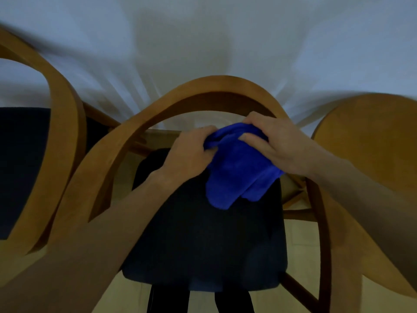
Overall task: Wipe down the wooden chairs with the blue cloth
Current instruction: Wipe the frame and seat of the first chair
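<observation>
Fingers of the left hand (191, 152) curl into the upper left edge of the blue cloth (239, 168), thumb and fingertips bunching the fabric. Fingers of the right hand (277, 143) wrap over the cloth's upper right corner and grip it, with the knuckles just beside the curved top rail of the middle wooden chair (203, 91).

Cloth material: plush, fleecy pile, deep blue, gathered into soft folds. Its long axis runs from the fingers downward, the loose rounded end hanging below both hands over the dark seat pad (203, 240).

Chair count: three. Each shows smooth, bent, honey-coloured wood. The middle chair arches behind the fingers; the left chair (65, 123) and the right chair (372, 141) stand to either side of the hands. Seat pads are dark woven fabric. A pale tablecloth (203, 41) lies beyond the fingers.
</observation>
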Demonstrator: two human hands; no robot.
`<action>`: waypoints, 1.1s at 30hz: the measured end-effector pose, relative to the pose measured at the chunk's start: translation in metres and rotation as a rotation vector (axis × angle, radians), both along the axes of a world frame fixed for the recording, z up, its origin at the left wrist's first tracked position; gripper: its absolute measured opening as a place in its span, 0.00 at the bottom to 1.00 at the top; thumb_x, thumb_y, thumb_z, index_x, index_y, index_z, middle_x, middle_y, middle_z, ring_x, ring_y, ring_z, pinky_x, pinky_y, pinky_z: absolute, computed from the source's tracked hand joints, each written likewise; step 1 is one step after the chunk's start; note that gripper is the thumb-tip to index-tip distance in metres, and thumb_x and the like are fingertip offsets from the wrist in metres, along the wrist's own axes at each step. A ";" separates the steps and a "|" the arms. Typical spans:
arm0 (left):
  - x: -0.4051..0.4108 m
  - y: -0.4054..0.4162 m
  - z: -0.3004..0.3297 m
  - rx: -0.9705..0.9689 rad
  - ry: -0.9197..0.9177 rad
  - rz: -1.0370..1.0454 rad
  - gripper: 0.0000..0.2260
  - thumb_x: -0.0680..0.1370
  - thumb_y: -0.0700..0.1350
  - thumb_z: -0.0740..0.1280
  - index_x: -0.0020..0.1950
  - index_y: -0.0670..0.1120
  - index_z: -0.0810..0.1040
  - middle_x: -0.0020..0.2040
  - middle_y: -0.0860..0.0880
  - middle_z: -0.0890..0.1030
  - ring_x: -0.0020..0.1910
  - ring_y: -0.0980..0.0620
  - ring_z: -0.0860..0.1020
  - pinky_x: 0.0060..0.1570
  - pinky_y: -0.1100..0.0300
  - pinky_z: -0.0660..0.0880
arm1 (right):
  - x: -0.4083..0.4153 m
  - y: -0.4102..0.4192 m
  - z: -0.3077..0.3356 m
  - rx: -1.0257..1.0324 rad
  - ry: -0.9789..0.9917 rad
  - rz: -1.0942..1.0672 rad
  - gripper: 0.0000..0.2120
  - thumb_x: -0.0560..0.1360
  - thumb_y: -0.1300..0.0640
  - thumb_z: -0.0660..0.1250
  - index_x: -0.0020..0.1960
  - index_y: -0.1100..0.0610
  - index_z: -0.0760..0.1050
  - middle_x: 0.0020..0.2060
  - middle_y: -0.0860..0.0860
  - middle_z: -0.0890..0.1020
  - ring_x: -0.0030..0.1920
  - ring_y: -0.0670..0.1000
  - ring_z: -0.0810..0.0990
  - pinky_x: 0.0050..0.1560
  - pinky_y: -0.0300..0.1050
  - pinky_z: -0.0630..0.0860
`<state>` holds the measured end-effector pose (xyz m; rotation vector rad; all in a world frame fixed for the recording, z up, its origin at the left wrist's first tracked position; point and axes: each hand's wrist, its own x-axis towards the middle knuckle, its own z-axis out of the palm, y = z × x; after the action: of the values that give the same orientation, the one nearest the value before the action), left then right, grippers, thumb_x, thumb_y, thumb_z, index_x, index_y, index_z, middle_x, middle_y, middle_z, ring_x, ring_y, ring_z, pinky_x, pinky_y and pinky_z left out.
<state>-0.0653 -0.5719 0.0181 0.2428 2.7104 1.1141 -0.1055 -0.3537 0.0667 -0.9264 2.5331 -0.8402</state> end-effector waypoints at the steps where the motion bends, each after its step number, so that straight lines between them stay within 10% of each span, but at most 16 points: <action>1: -0.002 -0.005 0.004 -0.018 -0.003 0.020 0.09 0.77 0.43 0.65 0.57 0.50 0.76 0.48 0.56 0.76 0.48 0.60 0.74 0.55 0.59 0.71 | -0.001 0.002 0.000 0.035 0.000 0.003 0.11 0.81 0.44 0.59 0.56 0.50 0.71 0.43 0.45 0.77 0.42 0.43 0.75 0.44 0.39 0.73; 8: -0.025 -0.042 0.050 -0.196 0.141 0.058 0.16 0.76 0.36 0.63 0.60 0.48 0.81 0.49 0.50 0.82 0.44 0.57 0.75 0.47 0.67 0.68 | -0.025 0.005 0.005 0.513 0.023 0.046 0.10 0.74 0.55 0.70 0.53 0.59 0.77 0.49 0.54 0.76 0.50 0.53 0.74 0.50 0.44 0.69; 16: -0.001 -0.080 0.049 -0.352 0.317 0.081 0.17 0.75 0.43 0.68 0.64 0.53 0.78 0.51 0.51 0.84 0.42 0.58 0.77 0.49 0.62 0.70 | -0.004 0.004 0.010 0.472 0.257 -0.159 0.07 0.72 0.58 0.68 0.50 0.52 0.77 0.41 0.50 0.78 0.41 0.52 0.76 0.42 0.48 0.72; 24: 0.105 -0.075 -0.048 -0.582 -0.180 -0.352 0.10 0.80 0.47 0.61 0.60 0.55 0.77 0.53 0.53 0.81 0.49 0.56 0.79 0.54 0.62 0.74 | 0.113 -0.007 -0.118 0.841 -0.079 0.042 0.13 0.78 0.53 0.62 0.61 0.46 0.71 0.57 0.47 0.77 0.61 0.50 0.74 0.70 0.57 0.59; 33: 0.224 -0.091 -0.080 -0.447 -0.824 -0.488 0.08 0.81 0.43 0.60 0.55 0.47 0.78 0.52 0.48 0.81 0.47 0.54 0.78 0.50 0.63 0.75 | 0.248 0.011 -0.163 0.576 -0.773 0.256 0.10 0.78 0.54 0.63 0.59 0.53 0.73 0.55 0.52 0.79 0.54 0.51 0.77 0.52 0.41 0.72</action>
<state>0.1589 -0.6626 -0.0619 0.2717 1.9245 0.3286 0.1420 -0.3429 -0.0966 -0.5597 1.7694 -0.2657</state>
